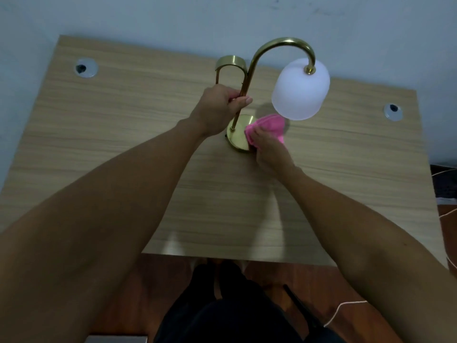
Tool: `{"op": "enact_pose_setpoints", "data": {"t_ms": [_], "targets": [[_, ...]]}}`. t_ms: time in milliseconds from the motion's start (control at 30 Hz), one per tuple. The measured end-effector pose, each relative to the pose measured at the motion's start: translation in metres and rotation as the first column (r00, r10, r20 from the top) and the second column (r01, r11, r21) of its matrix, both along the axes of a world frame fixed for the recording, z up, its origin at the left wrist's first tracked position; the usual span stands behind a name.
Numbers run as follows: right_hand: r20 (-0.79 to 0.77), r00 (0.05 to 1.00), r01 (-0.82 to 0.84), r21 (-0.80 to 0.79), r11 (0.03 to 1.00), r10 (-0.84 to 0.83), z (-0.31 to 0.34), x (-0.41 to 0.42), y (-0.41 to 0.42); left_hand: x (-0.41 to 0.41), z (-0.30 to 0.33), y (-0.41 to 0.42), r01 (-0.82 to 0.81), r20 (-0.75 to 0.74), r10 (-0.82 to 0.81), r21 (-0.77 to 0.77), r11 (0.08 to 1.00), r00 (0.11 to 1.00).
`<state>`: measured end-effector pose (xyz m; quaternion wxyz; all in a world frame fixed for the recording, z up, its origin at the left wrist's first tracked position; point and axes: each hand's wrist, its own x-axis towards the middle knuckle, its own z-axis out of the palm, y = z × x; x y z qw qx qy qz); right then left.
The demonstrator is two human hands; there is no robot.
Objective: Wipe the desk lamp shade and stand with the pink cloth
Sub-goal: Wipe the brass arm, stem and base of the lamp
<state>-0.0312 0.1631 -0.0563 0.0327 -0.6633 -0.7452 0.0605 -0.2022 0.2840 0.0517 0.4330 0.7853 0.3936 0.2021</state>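
Observation:
A brass desk lamp stands near the back middle of the wooden desk (123,149). Its curved stand (257,55) arches over to a white frosted shade (300,89) hanging on the right. My left hand (217,108) is closed around the lower stand, just above the round brass base (236,139). My right hand (268,148) grips the bunched pink cloth (268,127) and presses it on the right side of the base, under the shade. The cloth and hand hide part of the base.
A brass arched handle (230,63) rises behind the stand. Two round cable grommets sit in the desk, one at the back left (85,68) and one at the right (392,111). A wall runs behind the desk. White cord (343,310) lies on the floor at right.

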Motion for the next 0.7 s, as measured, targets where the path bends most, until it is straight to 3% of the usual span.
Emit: {"op": "enact_pose_setpoints", "data": {"t_ms": [67,200,267,433,633,700], "targets": [[-0.016,0.998,0.061,-0.048,0.997,-0.061,0.003,0.001,0.029,0.000,-0.002,0.002,0.005,-0.011,-0.005,0.012,1.000,1.000],[-0.229,0.960,0.122,-0.173,0.977,-0.161,0.003,0.008,0.050,0.002,-0.004,0.001,0.021,-0.019,-0.020,0.049,0.999,1.000],[-0.241,0.938,0.234,-0.097,0.967,-0.251,-0.001,0.004,0.033,0.003,-0.003,0.000,0.011,-0.003,-0.010,0.041,0.999,1.000],[-0.126,0.917,0.391,0.102,0.915,-0.378,-0.006,-0.057,-0.016,0.001,-0.003,0.001,0.004,0.000,-0.004,-0.002,1.000,1.000],[-0.021,0.932,0.361,-0.073,0.930,-0.363,-0.020,-0.099,0.010,0.001,-0.003,0.002,0.020,-0.017,-0.021,-0.024,0.999,1.000],[-0.020,0.950,0.311,-0.061,0.949,-0.312,-0.010,-0.098,0.006,0.001,-0.005,0.002,0.020,-0.020,-0.020,-0.012,1.000,1.000]]}}
